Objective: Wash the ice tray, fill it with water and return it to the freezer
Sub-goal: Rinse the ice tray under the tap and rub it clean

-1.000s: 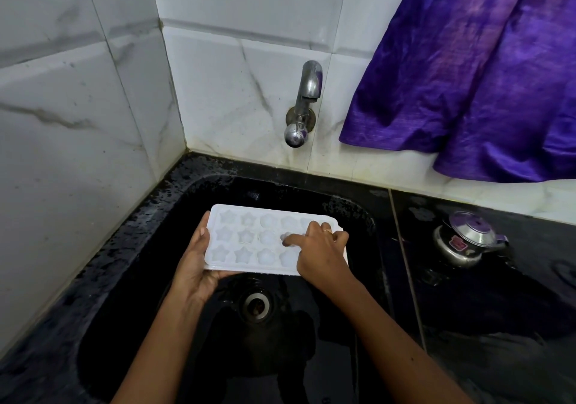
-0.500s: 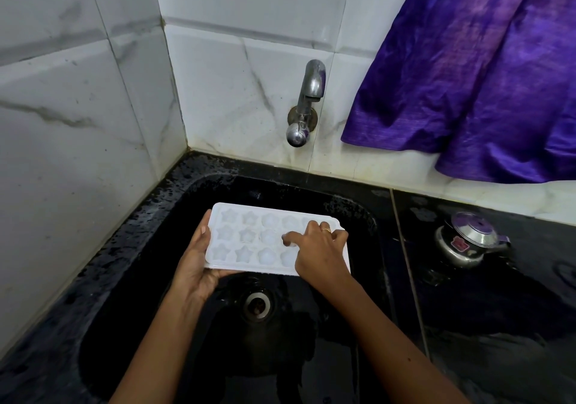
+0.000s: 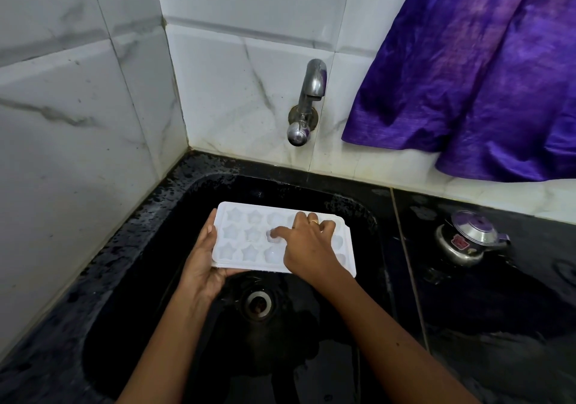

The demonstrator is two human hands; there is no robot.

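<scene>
The ice tray (image 3: 249,241) is held level over the black sink (image 3: 140,279), above the drain (image 3: 258,304), its long axis running left to right and its moulds facing up. It is white, with star-shaped cells. The left hand (image 3: 202,263) grasps its left short end. The right hand (image 3: 308,247) lies on top with bent fingers, one digit in a cell; whether it grips, I cannot tell. The sink walls stand apart from both tray ends, and the tap (image 3: 307,101) is behind
</scene>
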